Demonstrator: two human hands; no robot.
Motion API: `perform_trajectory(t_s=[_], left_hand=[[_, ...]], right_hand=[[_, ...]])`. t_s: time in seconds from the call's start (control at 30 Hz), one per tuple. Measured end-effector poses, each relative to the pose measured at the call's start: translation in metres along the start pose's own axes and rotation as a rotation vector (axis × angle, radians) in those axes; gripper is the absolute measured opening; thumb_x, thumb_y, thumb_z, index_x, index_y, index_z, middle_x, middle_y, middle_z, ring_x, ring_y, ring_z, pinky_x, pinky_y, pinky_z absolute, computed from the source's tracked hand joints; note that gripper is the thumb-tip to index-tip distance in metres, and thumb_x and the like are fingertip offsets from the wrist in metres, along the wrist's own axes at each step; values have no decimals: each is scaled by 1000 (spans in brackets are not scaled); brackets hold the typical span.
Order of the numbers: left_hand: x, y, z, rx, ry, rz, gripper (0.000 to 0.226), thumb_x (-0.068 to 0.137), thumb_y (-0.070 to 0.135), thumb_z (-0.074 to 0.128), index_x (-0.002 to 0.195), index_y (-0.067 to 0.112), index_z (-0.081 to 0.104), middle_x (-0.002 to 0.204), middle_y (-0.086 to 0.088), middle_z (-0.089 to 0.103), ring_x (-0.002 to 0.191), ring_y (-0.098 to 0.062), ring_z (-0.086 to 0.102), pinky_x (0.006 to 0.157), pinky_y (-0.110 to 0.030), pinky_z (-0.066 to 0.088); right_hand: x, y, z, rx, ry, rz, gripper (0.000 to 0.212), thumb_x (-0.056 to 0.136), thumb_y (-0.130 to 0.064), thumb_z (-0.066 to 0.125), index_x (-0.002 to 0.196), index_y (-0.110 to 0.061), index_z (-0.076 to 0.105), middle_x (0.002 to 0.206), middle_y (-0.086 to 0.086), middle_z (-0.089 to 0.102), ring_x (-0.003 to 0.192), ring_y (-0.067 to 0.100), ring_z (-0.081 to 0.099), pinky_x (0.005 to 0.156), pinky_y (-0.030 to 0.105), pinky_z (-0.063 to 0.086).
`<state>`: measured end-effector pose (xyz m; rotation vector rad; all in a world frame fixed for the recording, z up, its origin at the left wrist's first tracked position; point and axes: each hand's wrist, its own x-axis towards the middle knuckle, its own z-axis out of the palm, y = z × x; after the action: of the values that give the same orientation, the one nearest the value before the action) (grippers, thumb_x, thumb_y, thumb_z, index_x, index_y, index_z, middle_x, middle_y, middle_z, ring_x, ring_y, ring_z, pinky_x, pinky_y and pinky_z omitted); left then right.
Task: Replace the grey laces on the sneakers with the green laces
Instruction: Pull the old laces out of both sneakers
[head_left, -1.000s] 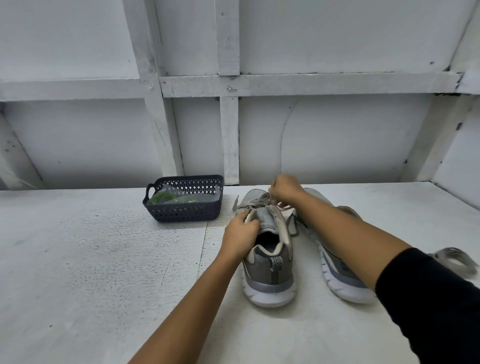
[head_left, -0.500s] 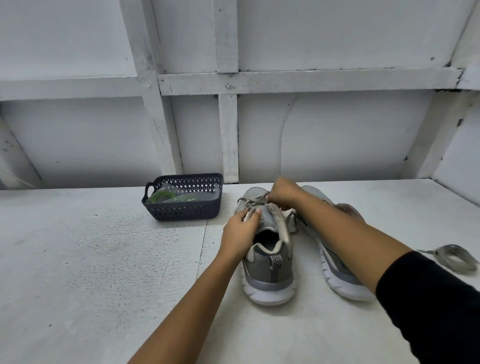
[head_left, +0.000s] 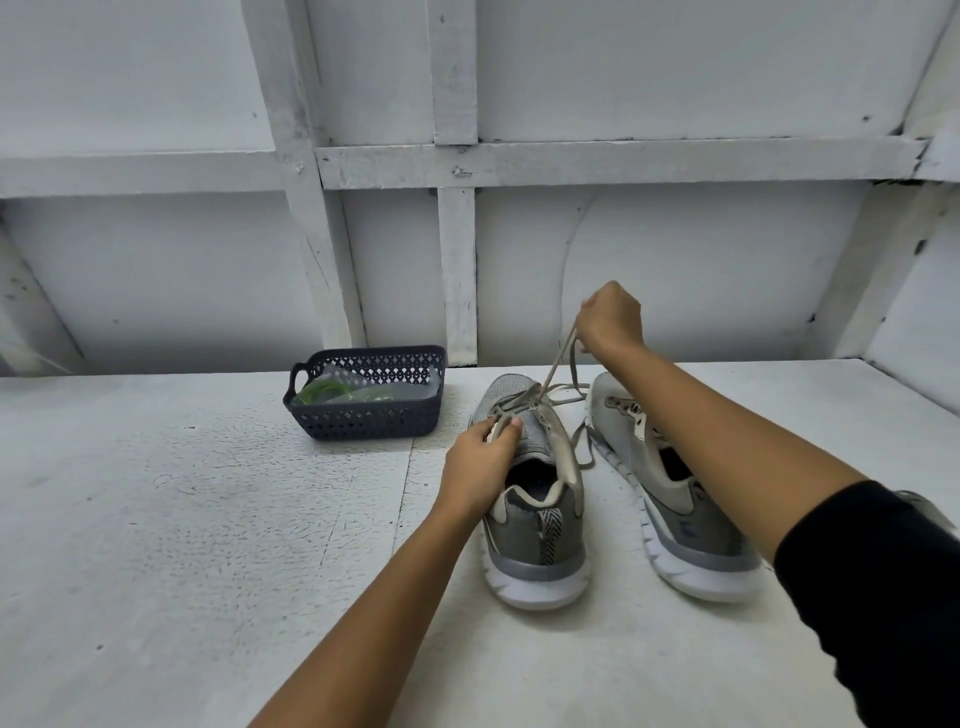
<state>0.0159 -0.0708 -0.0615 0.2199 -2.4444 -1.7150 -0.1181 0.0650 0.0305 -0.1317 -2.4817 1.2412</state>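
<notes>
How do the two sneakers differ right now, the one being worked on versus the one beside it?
Laces: the left-side sneaker has grey lace threaded through its front eyelets; the right-side sneaker shows bare eyelets. Handling: the left hand holds the first by its eyelet edge while the right hand pulls its lace up; nothing grips the second. Shared: grey uppers, white soles, heels toward the camera.

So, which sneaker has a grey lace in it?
The left-side sneaker, nearer the basket: the right hand pulls its grey lace upward. The other sneaker shows bare eyelets.
</notes>
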Motion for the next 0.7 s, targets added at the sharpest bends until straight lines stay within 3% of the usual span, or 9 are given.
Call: perform_trajectory(t_s=[0.07,0.13,0.23,0.3,0.4,0.5,0.57,0.63,0.7], left_hand=[[1,-1,0,-9,0,-1,39,93,42,51,120,16,63,117,-6,66,111,-21,57,97,-35,44],[1,0,1,-20,0,-8,51,87,50,51,122,15,63,119,-6,65,112,-21,57,99,-37,43],[0,2,1,-30,6,-9,60,78,55,49,121,16,63,117,-6,66,111,-21,58,99,-38,44],[-1,3,2,-37,8,-4,63,73,56,46,118,17,65,114,-6,67,109,-21,59,97,-37,45],[-1,4,2,-34,7,-4,66,71,57,43,117,15,66,113,-6,68,109,-22,59,95,-35,45],[1,3,2,-18,4,-5,63,75,56,45,118,14,65,114,-7,67,109,-22,59,93,-34,44],[2,1,2,-1,6,-4,55,83,52,50,119,13,64,116,-8,67,111,-23,58,94,-34,43],[3,0,1,-1,0,-17,62,80,55,49,123,12,62,121,-8,65,115,-23,57,100,-37,42],[2,0,0,5,-14,-23,70,76,59,46,126,12,60,125,-7,63,117,-23,55,103,-40,41]], right_hand=[[-8,3,2,-44,-43,-6,22,89,-5,42,104,1,56,106,20,63,90,38,64,78,48,56],[-19,7,4,-137,-215,-20,21,89,-10,46,100,1,60,99,21,66,83,37,67,74,48,57],[-39,11,9,-296,-534,-25,21,90,-12,56,100,5,65,89,20,66,63,28,63,57,36,55],[-45,16,16,-358,-610,-45,21,89,-11,60,100,6,67,83,18,64,56,24,60,48,29,49],[-47,17,21,-386,-553,-101,18,85,-5,60,92,8,68,79,21,67,67,32,66,56,36,55],[-51,13,21,-460,-524,-133,20,85,-1,57,66,5,60,62,16,59,57,30,61,53,33,52],[-51,9,19,-502,-494,-166,13,85,0,55,73,3,60,75,19,63,75,34,65,63,35,51],[-45,5,13,-499,-377,-194,15,87,-1,52,94,6,64,102,24,65,99,37,62,78,36,48],[-38,3,5,-452,-246,-183,17,88,0,49,98,6,62,109,25,63,103,38,60,80,35,47]])
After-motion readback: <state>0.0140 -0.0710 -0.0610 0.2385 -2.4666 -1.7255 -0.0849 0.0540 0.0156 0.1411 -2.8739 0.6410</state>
